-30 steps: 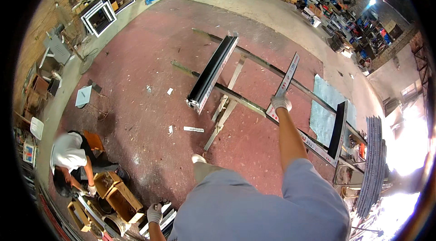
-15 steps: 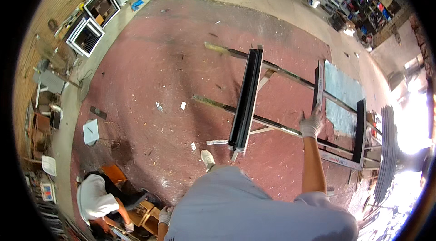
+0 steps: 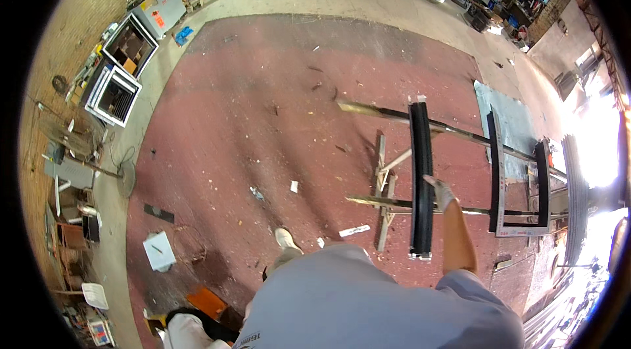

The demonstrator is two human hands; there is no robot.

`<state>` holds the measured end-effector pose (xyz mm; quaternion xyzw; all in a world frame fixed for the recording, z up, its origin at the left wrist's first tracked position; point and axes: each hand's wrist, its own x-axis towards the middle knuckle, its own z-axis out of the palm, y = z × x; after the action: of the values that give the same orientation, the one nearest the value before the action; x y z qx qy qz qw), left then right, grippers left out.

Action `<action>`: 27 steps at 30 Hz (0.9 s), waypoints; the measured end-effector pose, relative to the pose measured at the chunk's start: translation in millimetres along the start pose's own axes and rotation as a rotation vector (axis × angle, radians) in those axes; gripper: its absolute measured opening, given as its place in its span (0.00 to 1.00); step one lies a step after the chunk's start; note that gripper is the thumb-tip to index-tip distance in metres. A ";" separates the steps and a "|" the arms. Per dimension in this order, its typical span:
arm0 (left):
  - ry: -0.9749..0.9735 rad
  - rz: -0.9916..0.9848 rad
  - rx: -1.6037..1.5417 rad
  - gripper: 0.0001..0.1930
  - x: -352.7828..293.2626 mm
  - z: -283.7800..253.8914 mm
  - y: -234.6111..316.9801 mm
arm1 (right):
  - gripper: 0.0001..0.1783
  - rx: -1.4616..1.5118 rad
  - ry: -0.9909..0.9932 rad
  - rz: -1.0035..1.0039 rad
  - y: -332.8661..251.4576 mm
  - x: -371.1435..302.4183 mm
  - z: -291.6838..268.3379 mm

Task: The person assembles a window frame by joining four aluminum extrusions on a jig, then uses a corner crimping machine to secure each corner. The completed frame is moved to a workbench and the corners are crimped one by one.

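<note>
A long black grooved profile [image 3: 421, 152] lies crosswise over two long rails [image 3: 460, 132]. My right hand [image 3: 444, 194], in a pale work glove, is at the profile's right edge, its fingers stretched toward it and seeming to touch it. The hand looks open, not wrapped round the profile. Farther right on the same rails lies a U-shaped frame [image 3: 519, 231] of black and silver profiles. My left hand is out of view.
Wooden trestle legs [image 3: 382, 181] stand under the rails' left ends. A pale blue sheet [image 3: 503, 109] lies beyond the frame. A person in a white top [image 3: 187, 332] is low at the lower left, near an orange-brown board [image 3: 206, 302]. Ribbed panels [image 3: 574, 198] stand at right.
My right hand has left the U-shaped frame and come to the long black profile. The whole view has shifted and turned. My left hand has gone out of view.
</note>
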<state>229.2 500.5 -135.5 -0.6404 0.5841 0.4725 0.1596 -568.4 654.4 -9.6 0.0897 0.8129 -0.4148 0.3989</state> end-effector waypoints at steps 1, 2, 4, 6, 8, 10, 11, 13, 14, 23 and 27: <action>-0.027 0.012 0.064 0.17 25.3 -12.2 -3.9 | 0.45 -0.059 0.032 -0.035 -2.2 1.5 3.1; -0.051 0.019 0.122 0.18 51.3 -28.7 -4.1 | 0.44 -0.124 0.072 -0.070 -5.8 2.0 1.9; -0.086 0.024 0.230 0.19 103.2 -67.9 -5.2 | 0.40 -0.224 0.168 -0.134 -23.1 -2.1 14.6; -0.123 0.041 0.372 0.21 155.4 -116.0 -2.5 | 0.35 -0.287 0.282 -0.153 -32.8 -10.8 24.0; -0.163 0.200 0.505 0.22 209.4 -177.3 10.5 | 0.29 -0.096 0.274 -0.287 -35.6 -10.5 41.4; -0.192 0.456 0.640 0.23 253.1 -248.8 39.3 | 0.24 0.023 0.281 -0.347 -46.9 -3.2 61.0; -0.102 0.285 0.514 0.22 263.5 -273.8 76.0 | 0.22 0.038 0.303 -0.333 -57.5 -4.8 75.3; -0.004 0.319 0.387 0.23 279.3 -338.9 155.8 | 0.21 0.076 0.315 -0.242 -93.3 -13.1 98.5; 0.057 0.499 0.442 0.23 308.0 -365.3 170.2 | 0.20 0.182 0.316 -0.241 -119.1 -15.2 112.4; -0.081 0.385 0.331 0.25 463.0 -426.2 469.8 | 0.28 0.263 0.379 -0.343 -291.1 115.1 134.2; -0.183 0.403 0.396 0.26 495.6 -407.7 619.4 | 0.33 0.142 0.450 -0.178 -404.8 93.1 138.6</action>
<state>-220.8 -269.0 -107.8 -0.4227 0.7633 0.4275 0.2365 -743.8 274.8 120.3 0.1356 0.8548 -0.4739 0.1626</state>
